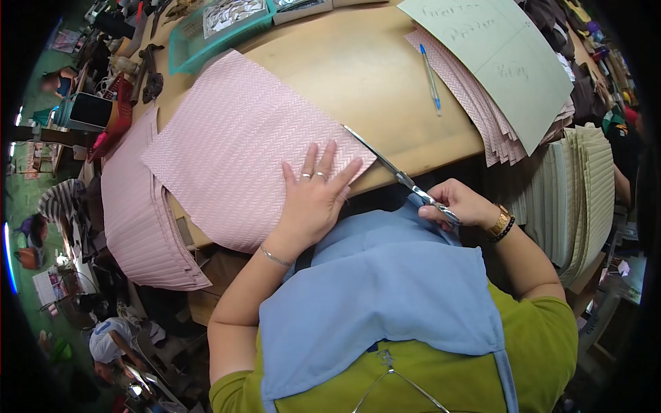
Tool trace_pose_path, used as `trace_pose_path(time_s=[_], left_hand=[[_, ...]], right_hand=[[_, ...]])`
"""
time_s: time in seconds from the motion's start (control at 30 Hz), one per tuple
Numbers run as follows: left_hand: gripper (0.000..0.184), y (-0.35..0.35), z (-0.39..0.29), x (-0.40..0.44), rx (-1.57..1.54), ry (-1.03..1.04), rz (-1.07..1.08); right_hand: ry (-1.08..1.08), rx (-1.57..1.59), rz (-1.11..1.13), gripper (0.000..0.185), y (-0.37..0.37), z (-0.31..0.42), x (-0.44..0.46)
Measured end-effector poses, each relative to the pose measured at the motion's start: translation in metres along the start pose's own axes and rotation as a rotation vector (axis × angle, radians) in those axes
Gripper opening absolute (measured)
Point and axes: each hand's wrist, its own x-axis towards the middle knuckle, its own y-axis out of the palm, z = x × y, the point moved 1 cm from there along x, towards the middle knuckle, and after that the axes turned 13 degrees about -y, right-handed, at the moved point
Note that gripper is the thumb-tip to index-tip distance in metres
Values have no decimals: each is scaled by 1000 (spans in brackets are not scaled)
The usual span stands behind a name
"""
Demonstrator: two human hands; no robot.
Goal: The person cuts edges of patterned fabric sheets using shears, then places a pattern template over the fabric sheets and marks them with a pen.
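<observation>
A pink herringbone-patterned sheet (pixel 241 138) lies on the wooden table, its near edge hanging over the front. My left hand (pixel 313 196) rests flat on it with fingers spread, close to the right corner. In my right hand (pixel 461 203) is a pair of metal scissors (pixel 406 180), thumb and fingers at the handles. Their long blades point up and left, lying along the sheet's right edge. Whether the blades are parted is hard to make out.
Pleated pink pieces (pixel 141 227) hang off the table's left end. A green card pattern with handwriting (pixel 496 58) covers more pink pieces at right, near a blue pen (pixel 431 79). Pale pleated pieces (pixel 585 193) hang at far right. A teal basket (pixel 186 45) stands at the back.
</observation>
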Motion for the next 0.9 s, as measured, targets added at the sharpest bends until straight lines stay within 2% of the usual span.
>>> trace_pose_path(time_s=[0.57, 0.9], left_hand=[[46, 1, -3, -4, -23, 27, 18], [47, -10, -14, -14, -72, 60, 135]], right_hand=[[10, -4, -26, 32, 3, -1, 1], [5, 2, -43, 43, 8, 1, 10]])
